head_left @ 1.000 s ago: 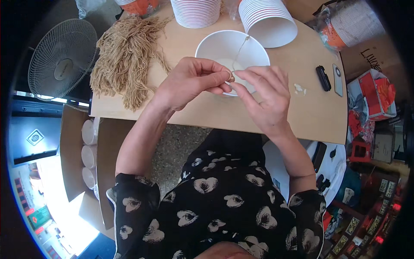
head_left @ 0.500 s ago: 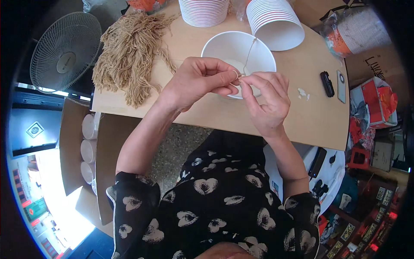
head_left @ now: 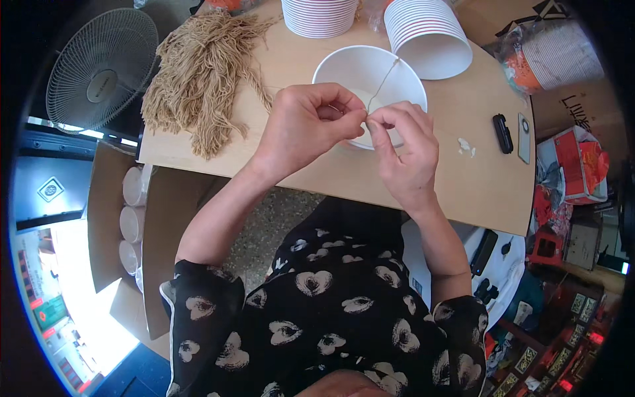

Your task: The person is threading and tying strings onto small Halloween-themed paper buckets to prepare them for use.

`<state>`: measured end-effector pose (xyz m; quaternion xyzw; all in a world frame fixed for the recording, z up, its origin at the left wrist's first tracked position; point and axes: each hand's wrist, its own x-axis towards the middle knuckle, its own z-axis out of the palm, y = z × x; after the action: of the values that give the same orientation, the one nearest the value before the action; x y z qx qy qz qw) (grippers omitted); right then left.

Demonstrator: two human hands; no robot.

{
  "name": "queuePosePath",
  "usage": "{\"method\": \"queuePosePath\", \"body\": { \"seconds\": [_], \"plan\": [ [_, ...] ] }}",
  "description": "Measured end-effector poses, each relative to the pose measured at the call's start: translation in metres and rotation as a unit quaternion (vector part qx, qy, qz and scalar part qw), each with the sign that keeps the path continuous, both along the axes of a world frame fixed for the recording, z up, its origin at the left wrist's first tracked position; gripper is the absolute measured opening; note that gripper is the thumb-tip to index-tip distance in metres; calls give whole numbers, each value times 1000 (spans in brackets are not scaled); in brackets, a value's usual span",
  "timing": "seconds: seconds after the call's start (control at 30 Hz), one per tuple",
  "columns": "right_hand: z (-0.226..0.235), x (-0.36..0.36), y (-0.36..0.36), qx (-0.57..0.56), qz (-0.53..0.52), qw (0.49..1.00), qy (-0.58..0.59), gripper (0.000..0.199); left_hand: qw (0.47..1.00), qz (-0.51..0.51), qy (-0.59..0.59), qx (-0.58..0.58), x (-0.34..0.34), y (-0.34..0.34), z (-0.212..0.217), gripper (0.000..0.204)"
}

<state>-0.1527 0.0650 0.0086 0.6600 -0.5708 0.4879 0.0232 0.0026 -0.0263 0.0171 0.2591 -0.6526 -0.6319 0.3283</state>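
Observation:
A thin beige string (head_left: 381, 88) runs from the rim of a white paper bucket (head_left: 407, 83) down to my fingertips. My left hand (head_left: 316, 122) pinches the string's lower end between thumb and forefinger. Right beside it, fingertips almost touching, my right hand (head_left: 407, 142) pinches the same string. Both hands are held above the near side of the bucket. Whether there is a knot between the fingers is hidden. A heap of tan yarn strands (head_left: 205, 79) lies on the table to the left of my left hand.
Stacked white paper buckets stand (head_left: 321, 16) and lie (head_left: 433, 49) at the back of the table (head_left: 463, 192). At right are white scraps (head_left: 465, 145), a black case (head_left: 502, 133) and a pale flat device (head_left: 524, 137). A fan (head_left: 102, 76) and an open carton (head_left: 165, 218) are at left.
My fingertips have drawn together on the string, and the loop seen between them earlier no longer shows. The string now hangs straighter from the rim. The whole view has shifted slightly.

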Motion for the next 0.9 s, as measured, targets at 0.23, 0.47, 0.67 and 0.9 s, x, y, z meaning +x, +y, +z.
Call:
{"method": "queuePosePath", "body": {
  "seconds": [0.23, 0.47, 0.67, 0.9],
  "plan": [
    [7, -4, 3, 57, 39, 996, -54, 7, 1000, 0, 8, -4, -1, 2, -2, 11],
    [5, -2, 5, 92, 34, 985, -143, 5, 1000, 0, 0, -6, -3, 5, -2, 10],
    [5, -2, 1, 86, 41, 980, -174, 5, 999, 25, -15, -46, -2, 4, -6, 10],
    [8, -3, 2, 100, 34, 977, -183, 5, 999, 18, -15, -49, -3, 7, -6, 11]
  ]
}}
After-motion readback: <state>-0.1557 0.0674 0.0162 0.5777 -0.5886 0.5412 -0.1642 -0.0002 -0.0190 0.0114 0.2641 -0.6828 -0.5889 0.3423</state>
